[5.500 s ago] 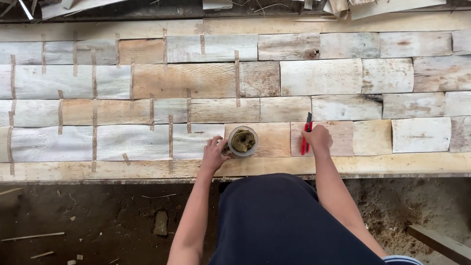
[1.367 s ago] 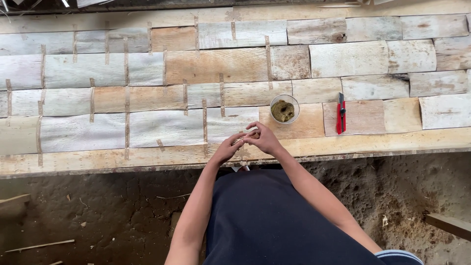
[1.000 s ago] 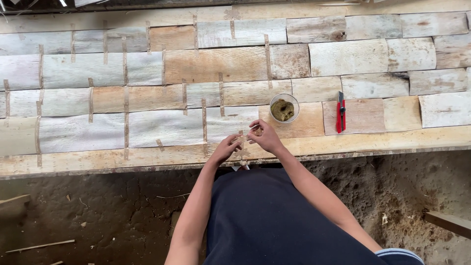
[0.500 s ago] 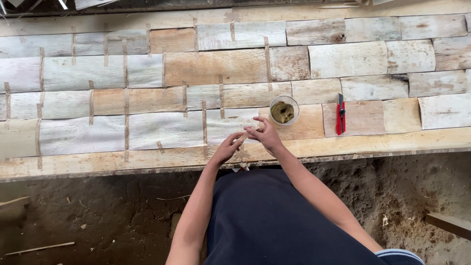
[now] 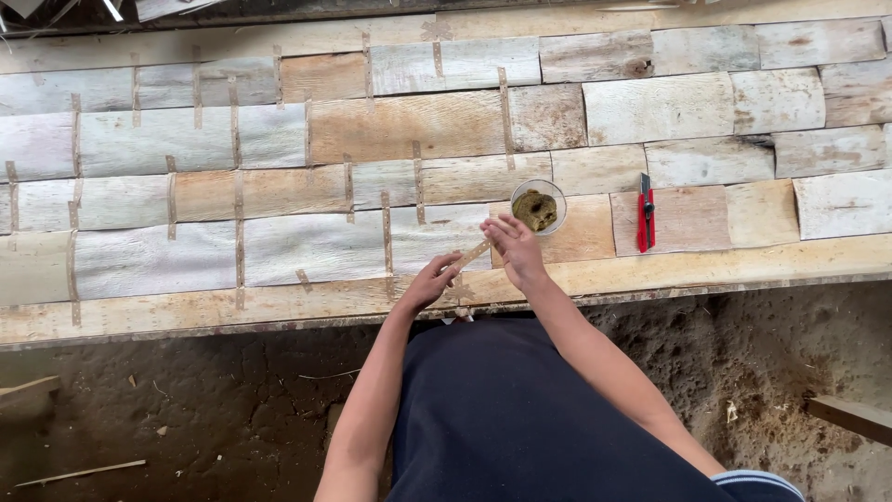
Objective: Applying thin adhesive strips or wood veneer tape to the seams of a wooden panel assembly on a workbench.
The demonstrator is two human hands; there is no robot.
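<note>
**Inspector:** State what the hands hold.

**Onlooker:** A thin strip of brown paper tape (image 5: pixel 474 251), held between both. The left hand (image 5: pixel 429 282) pinches its lower end with thumb and fingertips closed on it; the right hand (image 5: pixel 514 244) has its fingers curled over the upper end. It hangs just above the front edge of the veneer sheet (image 5: pixel 307 246), beside the small cup of brownish paste (image 5: pixel 537 206).

**Inspector:** Handling character?

**Onlooker:** In my judgement very light, limp and easily torn, likely tacky once pasted. Best held by the two ends, kept lightly taut, fingers off the middle.

**Inspector:** Surroundings?

**Onlooker:** Pale wood pieces laid edge to edge, many seams already bridged by similar strips. A red utility knife (image 5: pixel 644 212) lies well to the right, untouched. Bare earth floor (image 5: pixel 186 409) below the bench.
</note>
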